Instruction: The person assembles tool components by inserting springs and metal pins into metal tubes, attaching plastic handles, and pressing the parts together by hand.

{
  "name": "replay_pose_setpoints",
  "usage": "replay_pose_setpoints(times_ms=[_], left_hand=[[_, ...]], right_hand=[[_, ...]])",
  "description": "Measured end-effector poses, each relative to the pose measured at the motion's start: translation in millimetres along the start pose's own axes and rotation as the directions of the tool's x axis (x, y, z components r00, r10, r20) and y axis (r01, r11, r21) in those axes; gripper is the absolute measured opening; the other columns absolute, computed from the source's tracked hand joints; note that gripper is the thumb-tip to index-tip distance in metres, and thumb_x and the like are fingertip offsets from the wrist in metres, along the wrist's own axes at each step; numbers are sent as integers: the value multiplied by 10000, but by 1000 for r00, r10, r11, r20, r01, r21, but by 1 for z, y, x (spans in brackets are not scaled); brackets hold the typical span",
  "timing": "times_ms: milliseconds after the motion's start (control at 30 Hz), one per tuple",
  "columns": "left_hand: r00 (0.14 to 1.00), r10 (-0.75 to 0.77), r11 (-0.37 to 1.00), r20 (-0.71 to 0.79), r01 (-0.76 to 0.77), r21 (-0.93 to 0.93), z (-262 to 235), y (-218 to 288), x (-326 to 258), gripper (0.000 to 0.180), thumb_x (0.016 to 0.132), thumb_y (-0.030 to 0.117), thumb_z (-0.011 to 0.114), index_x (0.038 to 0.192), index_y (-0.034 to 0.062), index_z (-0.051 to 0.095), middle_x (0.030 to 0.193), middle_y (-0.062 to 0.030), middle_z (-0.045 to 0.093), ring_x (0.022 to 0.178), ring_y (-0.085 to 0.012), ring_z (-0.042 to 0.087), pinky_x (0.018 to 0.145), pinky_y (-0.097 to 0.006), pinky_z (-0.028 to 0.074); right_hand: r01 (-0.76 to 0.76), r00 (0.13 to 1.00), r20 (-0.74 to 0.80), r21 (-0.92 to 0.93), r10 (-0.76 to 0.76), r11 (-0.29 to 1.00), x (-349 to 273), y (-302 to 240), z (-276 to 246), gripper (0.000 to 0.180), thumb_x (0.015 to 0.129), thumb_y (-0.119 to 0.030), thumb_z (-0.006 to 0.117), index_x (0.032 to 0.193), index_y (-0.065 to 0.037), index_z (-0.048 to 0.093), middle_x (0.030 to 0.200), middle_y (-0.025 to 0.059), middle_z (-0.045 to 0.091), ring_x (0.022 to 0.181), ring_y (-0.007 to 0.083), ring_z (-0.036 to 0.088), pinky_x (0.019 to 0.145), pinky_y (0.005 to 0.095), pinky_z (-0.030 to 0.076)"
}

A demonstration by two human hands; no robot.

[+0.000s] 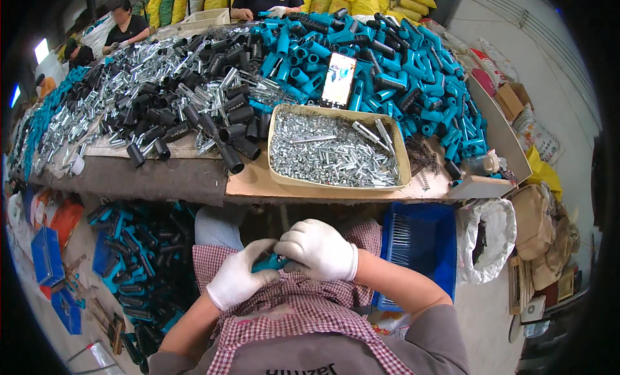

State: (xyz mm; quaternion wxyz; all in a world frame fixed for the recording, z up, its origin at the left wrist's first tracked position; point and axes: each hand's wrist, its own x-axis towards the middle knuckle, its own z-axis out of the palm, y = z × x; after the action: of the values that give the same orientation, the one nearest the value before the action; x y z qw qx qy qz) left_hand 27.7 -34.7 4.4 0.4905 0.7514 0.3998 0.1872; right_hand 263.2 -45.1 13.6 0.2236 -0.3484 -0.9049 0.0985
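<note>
Both my hands wear white gloves and meet over my lap, below the table edge. My left hand (237, 276) and my right hand (320, 249) close together around a teal plastic part (268, 264), of which only a small piece shows between the gloves. My lap is covered by a red-checked apron (290, 310). Right above my hands, on the table, stands a beige tray (278, 175) filled with small silver metal pieces.
The table holds heaps of teal plastic handles (413, 65), black tubes (213, 110) and silver metal parts (129, 71), with a phone (338, 80) propped upright. A blue crate (420, 246) sits at my right, a white sack (491, 239) beyond it. More teal and black parts (139, 272) lie on the floor left. Other people sit at the far side.
</note>
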Motion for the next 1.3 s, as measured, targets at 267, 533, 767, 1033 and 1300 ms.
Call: replay_pose_setpoints(times_ms=[267, 533, 767, 1033, 1300], left_hand=[[997, 79, 997, -11, -79, 4, 1, 5, 1, 544, 791, 127, 773, 1301, 26, 614, 1231, -189, 676, 1131, -344, 674, 973, -390, 524], [994, 28, 999, -109, -30, -11, -4, 0, -5, 508, 786, 154, 794, 1256, 26, 650, 1133, -170, 716, 1039, -291, 716, 919, -362, 546], [988, 14, 996, -155, -28, -86, -1, -4, 0, 528, 774, 164, 793, 1264, 23, 653, 1124, -161, 721, 1009, -250, 715, 919, -345, 541], [975, 44, 996, -216, -59, -64, -2, -8, -3, 512, 778, 160, 780, 1249, 1, 657, 1079, -154, 732, 975, -231, 718, 893, -344, 545], [978, -137, 762, -159, 2, -648, -4, -11, 2, 491, 894, 155, 605, 1321, -87, 573, 962, -112, 672, 771, -146, 637, 702, -272, 525]], right_hand=[[-562, 805, -393, -268, 444, 782, 41, 84, -45, 146, 843, -217, 724, 881, -81, 759, 896, 151, 685, 949, 358, 652, 864, 466, 520], [-581, 809, -318, -304, 494, 755, 44, 108, -35, 190, 820, -228, 721, 889, -53, 749, 902, 194, 714, 915, 370, 684, 849, 486, 536], [-570, 813, -327, -287, 481, 770, 50, 100, -37, 200, 827, -236, 730, 925, -63, 747, 937, 188, 714, 926, 373, 682, 860, 485, 529], [-556, 811, -352, -217, 467, 803, 53, 104, -31, 151, 832, -205, 733, 871, -61, 717, 904, 174, 714, 889, 376, 688, 825, 476, 537], [-468, 591, -444, 491, 673, 735, 46, 62, -45, 146, 806, -130, 735, 874, -4, 707, 813, 146, 728, 743, 245, 718, 723, 355, 559]])
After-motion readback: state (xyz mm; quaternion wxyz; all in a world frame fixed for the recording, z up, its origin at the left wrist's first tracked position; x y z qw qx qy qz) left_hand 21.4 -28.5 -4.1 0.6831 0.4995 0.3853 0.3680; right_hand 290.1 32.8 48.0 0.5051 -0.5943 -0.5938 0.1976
